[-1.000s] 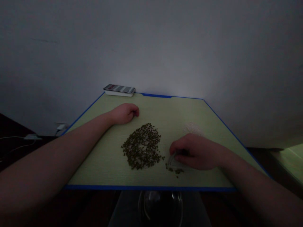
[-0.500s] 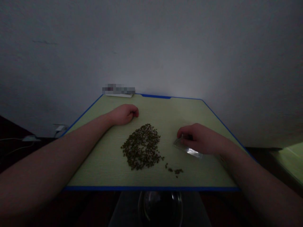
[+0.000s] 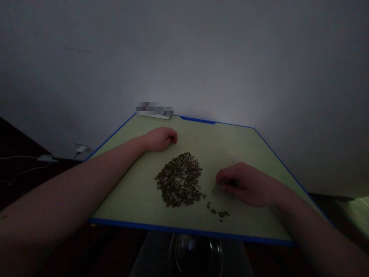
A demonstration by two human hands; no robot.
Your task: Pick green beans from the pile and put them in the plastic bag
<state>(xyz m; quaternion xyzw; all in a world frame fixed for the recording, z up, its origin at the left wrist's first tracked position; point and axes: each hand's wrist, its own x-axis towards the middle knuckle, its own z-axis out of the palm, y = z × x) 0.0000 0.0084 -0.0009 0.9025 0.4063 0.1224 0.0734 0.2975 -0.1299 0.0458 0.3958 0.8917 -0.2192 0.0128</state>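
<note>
- Currently I've got left hand (image 3: 160, 139) on table (image 3: 129, 200), fingers curled, beyond dark pile (image 3: 180, 181).
- Right hand (image 3: 248, 184) low, wrist right, thumb and forefinger pinching clear piece (image 3: 218, 187) (blurry) between pile and palm, near loose bits (image 3: 223, 214).

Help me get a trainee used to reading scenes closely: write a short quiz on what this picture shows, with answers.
1. Multiple choice: where on the table does the left hand rest?
A) At the near edge
B) Beyond the large pile of dark grains
C) At the right-hand edge

2. True or false: the right hand holds a thin clear piece in its fingers.

3. Fill in: as the person sees it, the small scatter of grains lies to the ____ of the large pile.

Key: 1. B; 2. true; 3. right
</note>
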